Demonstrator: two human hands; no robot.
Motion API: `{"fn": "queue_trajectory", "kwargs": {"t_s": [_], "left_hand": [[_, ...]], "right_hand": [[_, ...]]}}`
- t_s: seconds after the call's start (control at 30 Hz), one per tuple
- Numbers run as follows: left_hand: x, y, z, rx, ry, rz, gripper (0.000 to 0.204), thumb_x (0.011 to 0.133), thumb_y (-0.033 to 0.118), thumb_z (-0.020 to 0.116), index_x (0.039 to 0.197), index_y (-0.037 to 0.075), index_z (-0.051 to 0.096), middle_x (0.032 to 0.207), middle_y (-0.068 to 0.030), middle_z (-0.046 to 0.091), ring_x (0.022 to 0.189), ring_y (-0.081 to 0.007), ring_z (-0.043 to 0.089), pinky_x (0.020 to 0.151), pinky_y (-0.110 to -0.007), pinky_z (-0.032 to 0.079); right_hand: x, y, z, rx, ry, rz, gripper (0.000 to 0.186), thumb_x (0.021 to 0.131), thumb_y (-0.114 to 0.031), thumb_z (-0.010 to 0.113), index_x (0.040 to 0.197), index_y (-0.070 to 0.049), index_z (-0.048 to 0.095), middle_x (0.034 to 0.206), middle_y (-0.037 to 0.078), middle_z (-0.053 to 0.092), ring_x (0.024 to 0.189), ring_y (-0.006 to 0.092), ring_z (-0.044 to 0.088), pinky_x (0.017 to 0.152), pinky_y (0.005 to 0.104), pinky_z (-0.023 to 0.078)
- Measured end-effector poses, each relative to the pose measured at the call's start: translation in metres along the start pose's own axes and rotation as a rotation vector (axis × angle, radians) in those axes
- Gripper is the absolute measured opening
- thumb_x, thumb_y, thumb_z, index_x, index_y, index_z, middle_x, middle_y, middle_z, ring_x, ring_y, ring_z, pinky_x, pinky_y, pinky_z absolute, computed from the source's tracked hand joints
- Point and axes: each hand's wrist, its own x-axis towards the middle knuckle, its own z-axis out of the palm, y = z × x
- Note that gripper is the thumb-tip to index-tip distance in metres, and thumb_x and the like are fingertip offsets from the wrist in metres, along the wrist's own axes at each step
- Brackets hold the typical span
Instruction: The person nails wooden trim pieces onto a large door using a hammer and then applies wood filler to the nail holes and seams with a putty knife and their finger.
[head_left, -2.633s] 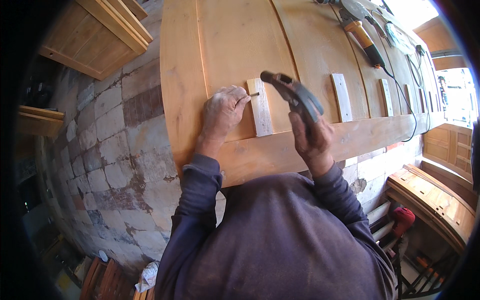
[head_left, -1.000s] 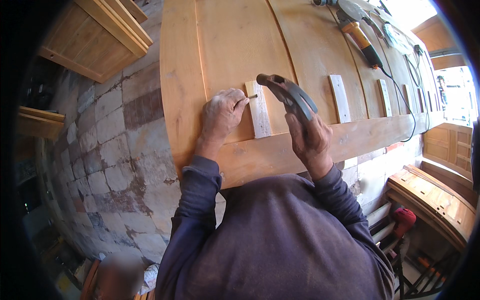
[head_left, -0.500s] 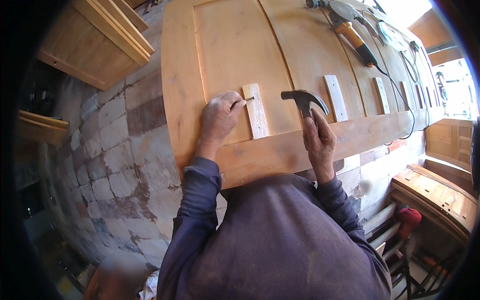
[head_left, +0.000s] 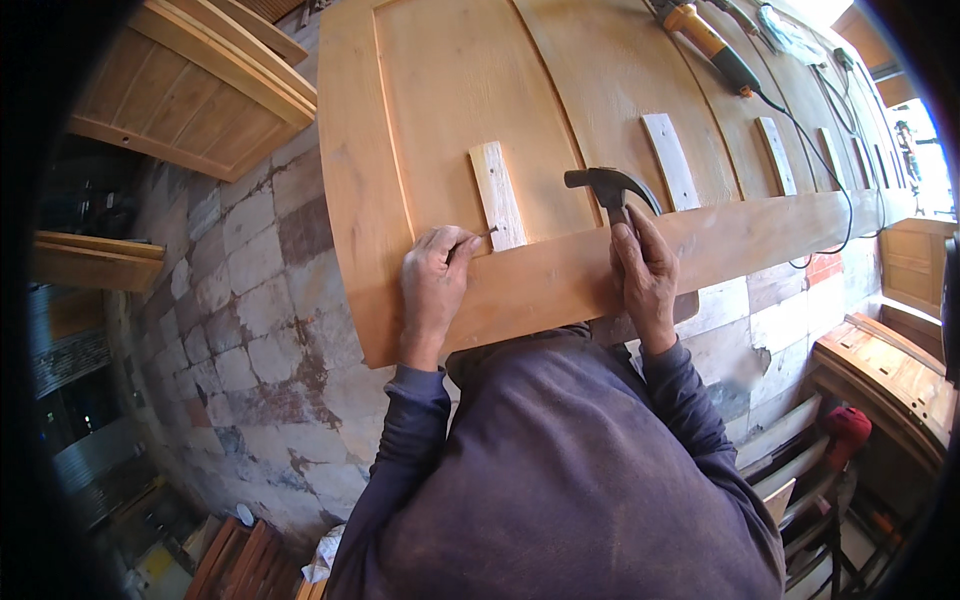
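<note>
My left hand (head_left: 434,292) is closed in a pinch on a thin nail (head_left: 491,232), held at the near end of a whitish wooden strip (head_left: 498,195). A small dark spot marks the far part of that strip. It lies across a large panelled wooden door (head_left: 455,95), its near end meeting the door's long edge board. To the right, my right hand (head_left: 648,275) grips a claw hammer (head_left: 612,184) close below its head. The hammer head is over the door, its striking face towards the left and apart from the nail.
More pale strips (head_left: 670,160) lie in a row along the door. A yellow and black power tool (head_left: 708,42) with a black cord (head_left: 800,185) rests farther back. Wooden panels (head_left: 200,90) stand at left above the stone-tiled floor (head_left: 240,290). A red object (head_left: 848,424) is at right.
My left hand has moved the nail from the strip's far part to its near end. The hammer stays in my right hand, slightly shifted. The whole view has shifted a little.
</note>
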Motion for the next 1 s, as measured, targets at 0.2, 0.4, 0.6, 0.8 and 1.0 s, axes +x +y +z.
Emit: {"fn": "queue_trajectory", "kwargs": {"t_s": [0.2,0.4,0.6,0.8,1.0], "left_hand": [[0.003,0.004,0.001,-0.089,-0.025,-0.022,0.010,0.094,0.010,0.078,0.090,0.003,0.071,0.086,-0.0133,0.073,0.081,-0.0332,0.071,0.071,-0.043,0.055],[0.003,0.002,0.003,-0.066,-0.061,0.008,0.014,0.095,0.012,0.079,0.092,0.000,0.072,0.083,-0.0125,0.070,0.074,-0.0241,0.068,0.068,-0.037,0.052],[0.005,0.003,0.002,-0.040,-0.063,0.015,0.013,0.095,0.012,0.077,0.089,0.004,0.069,0.085,-0.0138,0.072,0.082,-0.0362,0.070,0.071,-0.046,0.054],[0.003,-0.010,0.008,-0.013,-0.023,0.071,0.012,0.094,0.011,0.078,0.089,0.002,0.071,0.081,-0.0148,0.069,0.074,-0.0314,0.068,0.066,-0.041,0.052],[0.004,-0.006,0.007,0.014,-0.006,0.081,0.012,0.093,0.010,0.078,0.088,0.003,0.070,0.081,-0.0144,0.070,0.078,-0.0341,0.069,0.069,-0.044,0.053]], "right_hand": [[0.000,0.006,-0.001,-0.103,0.001,-0.055,0.043,0.107,-0.019,0.072,0.145,0.001,0.066,0.085,-0.005,0.061,0.072,0.0030,0.053,0.063,0.0213,0.045],[-0.001,0.002,0.000,-0.109,-0.002,-0.053,0.044,0.107,-0.020,0.072,0.144,0.002,0.066,0.086,-0.005,0.061,0.073,0.0036,0.054,0.065,0.0214,0.046],[0.001,0.004,-0.001,-0.132,-0.020,-0.092,0.043,0.106,-0.019,0.073,0.144,0.001,0.067,0.088,-0.004,0.063,0.074,0.0038,0.055,0.065,0.0217,0.047],[-0.011,-0.003,0.008,-0.331,-0.052,-0.104,0.042,0.105,-0.018,0.076,0.143,-0.001,0.068,0.090,-0.001,0.071,0.079,0.0049,0.061,0.070,0.0253,0.052],[-0.019,-0.025,0.029,-0.601,-0.212,-0.573,0.026,0.099,-0.016,0.078,0.122,-0.004,0.075,0.097,0.019,0.076,0.078,0.0332,0.077,0.068,0.0386,0.059]]}}
